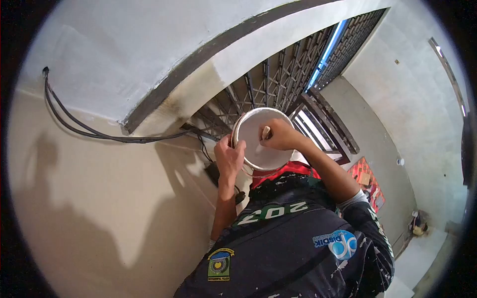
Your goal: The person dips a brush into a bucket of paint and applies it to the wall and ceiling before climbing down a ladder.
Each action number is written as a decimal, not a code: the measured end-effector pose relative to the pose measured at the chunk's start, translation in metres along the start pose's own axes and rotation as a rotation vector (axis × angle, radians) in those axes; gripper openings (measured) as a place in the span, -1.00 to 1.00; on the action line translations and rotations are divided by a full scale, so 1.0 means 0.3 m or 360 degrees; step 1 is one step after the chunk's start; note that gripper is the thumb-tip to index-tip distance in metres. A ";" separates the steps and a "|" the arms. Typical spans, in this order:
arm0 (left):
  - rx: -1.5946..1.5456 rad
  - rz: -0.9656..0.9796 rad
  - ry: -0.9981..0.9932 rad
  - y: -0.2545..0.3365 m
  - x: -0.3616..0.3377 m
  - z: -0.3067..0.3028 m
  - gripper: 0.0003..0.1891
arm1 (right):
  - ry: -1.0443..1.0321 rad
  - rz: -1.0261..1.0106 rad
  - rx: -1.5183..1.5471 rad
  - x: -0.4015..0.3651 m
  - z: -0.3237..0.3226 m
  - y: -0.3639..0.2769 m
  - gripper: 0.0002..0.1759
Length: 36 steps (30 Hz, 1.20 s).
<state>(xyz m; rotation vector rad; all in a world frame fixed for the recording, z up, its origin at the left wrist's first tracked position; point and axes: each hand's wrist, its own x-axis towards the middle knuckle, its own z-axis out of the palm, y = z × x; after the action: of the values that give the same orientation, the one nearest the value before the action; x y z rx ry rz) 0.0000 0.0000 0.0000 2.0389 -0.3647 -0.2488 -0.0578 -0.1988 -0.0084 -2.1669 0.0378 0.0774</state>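
Observation:
A white bucket (252, 161) is tilted towards me in front of my chest, its inside coated pale white. My left hand (230, 160) grips its rim from the left, thumb on the near side and fingers round the outside. A thin wire handle hangs below the rim. Over the bucket's opening, my right hand (279, 135) is closed in a fist round a tool with a pale handle (267, 132). Only the handle's end shows; the rest of the tool is hidden by the hand, so its kind cannot be made out.
Black cables (99, 134) run from a hole in the wall on the left. Beyond the bucket stands a dark metal lattice gate (283, 69). An orange-red patterned sheet (361, 174) with things on it lies on the floor at the right.

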 end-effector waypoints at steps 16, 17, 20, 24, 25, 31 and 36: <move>-0.0093 0.0032 0.0078 0.026 -0.018 0.045 -0.70 | 0.0474 -0.0285 -0.0226 0.000 0.095 0.097 -0.71; -0.0101 0.0024 0.0110 0.026 -0.019 0.048 -0.71 | 0.0597 -0.0270 -0.0342 -0.001 0.103 0.106 -0.68; -0.0082 0.0078 0.0130 0.020 -0.018 0.051 -0.71 | 0.0457 0.0141 -0.0401 -0.023 0.083 0.032 -0.71; -0.0069 0.0066 0.0108 0.036 -0.023 0.040 -0.70 | 0.0328 0.0296 -0.0478 -0.011 0.084 0.006 -0.74; -0.0030 0.0012 0.0082 0.039 -0.024 0.033 -0.69 | 0.0418 0.0330 -0.0455 -0.014 0.084 -0.005 -0.73; -0.0090 -0.0076 0.0158 0.031 -0.010 0.009 -0.68 | 0.0750 0.0265 0.0346 -0.090 -0.035 -0.112 -0.73; 0.0006 0.0009 0.0293 -0.038 0.013 -0.006 -0.67 | 0.1027 0.0437 0.1134 -0.147 -0.090 -0.089 -0.78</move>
<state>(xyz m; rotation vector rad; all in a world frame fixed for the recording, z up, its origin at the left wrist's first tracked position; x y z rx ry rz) 0.0060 0.0052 -0.0091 2.0454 -0.2566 -0.0560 -0.0993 -0.2062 0.0319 -1.3865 0.6344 -0.4208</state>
